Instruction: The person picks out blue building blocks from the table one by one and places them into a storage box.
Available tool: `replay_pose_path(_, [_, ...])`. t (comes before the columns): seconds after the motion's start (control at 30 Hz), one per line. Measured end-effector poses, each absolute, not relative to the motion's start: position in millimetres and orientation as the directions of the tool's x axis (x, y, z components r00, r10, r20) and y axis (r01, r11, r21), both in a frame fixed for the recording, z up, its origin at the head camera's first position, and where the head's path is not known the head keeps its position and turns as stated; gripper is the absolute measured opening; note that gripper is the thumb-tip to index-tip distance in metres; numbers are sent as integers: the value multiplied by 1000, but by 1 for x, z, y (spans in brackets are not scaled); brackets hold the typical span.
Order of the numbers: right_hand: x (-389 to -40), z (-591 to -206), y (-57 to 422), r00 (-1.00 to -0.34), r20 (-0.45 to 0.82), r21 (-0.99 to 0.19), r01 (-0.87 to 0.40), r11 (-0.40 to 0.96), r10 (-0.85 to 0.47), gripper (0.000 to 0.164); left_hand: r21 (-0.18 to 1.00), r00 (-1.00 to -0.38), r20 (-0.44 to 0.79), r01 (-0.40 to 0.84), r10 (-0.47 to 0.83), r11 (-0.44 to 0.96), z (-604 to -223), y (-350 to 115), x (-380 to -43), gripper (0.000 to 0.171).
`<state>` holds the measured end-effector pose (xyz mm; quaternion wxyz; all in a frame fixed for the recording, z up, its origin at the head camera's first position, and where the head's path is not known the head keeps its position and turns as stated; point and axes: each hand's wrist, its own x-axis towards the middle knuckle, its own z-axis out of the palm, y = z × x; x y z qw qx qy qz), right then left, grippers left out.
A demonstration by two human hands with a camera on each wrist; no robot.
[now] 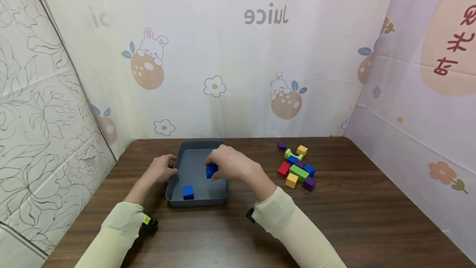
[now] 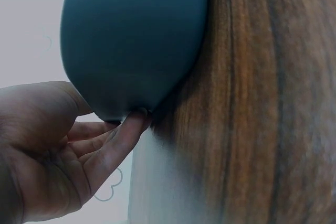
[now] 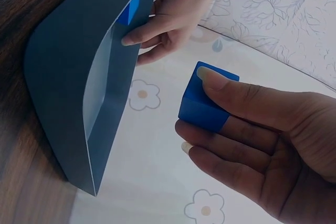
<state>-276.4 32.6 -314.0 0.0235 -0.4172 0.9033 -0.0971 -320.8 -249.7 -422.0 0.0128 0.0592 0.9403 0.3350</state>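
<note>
A grey tray (image 1: 195, 160) stands on the table, with one blue block (image 1: 188, 192) lying in its near left corner. My left hand (image 1: 160, 169) holds the tray's left wall, thumb over the rim and fingers on the outside, as the right wrist view also shows. Above the tray's right half, my right hand (image 1: 234, 164) pinches a second blue block (image 3: 205, 106) between thumb and fingers. That block is held apart from the tray wall (image 3: 63, 72) in the right wrist view.
To the right of the tray lies a loose group of blocks, among them a red block (image 1: 284, 168), a green block (image 1: 298, 173), a yellow block (image 1: 291, 180) and a purple block (image 1: 309, 183). Printed curtains (image 1: 238, 61) hang behind the wooden table (image 1: 223, 239) and along its sides.
</note>
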Motion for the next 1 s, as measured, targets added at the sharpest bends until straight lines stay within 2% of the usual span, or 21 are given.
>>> replay_pose_path(0.33, [-278,-318,27,-641,20,-175,-758,629,-767,33,636,-993,10,100,122,765,-421,-249,-320,51])
replay_pose_path(1.0, [-287,-353,10,-634,-36,-174,-757,630,-772,30,636,-994,-5,85,113,767,-421,-248,-320,52])
